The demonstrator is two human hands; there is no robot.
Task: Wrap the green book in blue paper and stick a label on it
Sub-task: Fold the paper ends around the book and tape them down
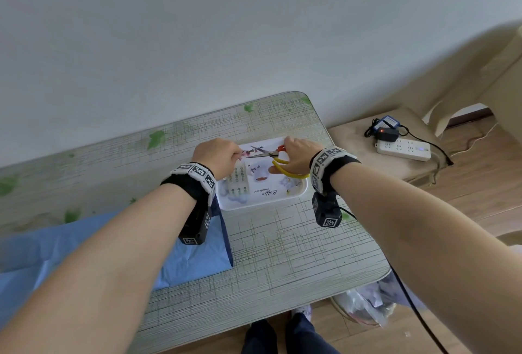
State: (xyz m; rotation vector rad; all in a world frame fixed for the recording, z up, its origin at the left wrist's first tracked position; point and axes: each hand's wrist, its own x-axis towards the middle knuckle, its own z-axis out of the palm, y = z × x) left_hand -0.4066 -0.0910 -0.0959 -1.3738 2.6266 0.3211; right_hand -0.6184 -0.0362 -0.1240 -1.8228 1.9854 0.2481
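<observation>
Yellow-handled scissors (265,153) gripped by right hand (299,156), label sheet (239,178) pinched by left hand (216,154), both over the tray (293,198).
Risk: a label could be sliced if the cut is misaligned. Counted: one scissors, one sheet, one tray, one blue paper (197,257) under the left forearm; green book not seen.

Pale wall (197,29), wooden floor (480,184), patterned table (282,255).
</observation>
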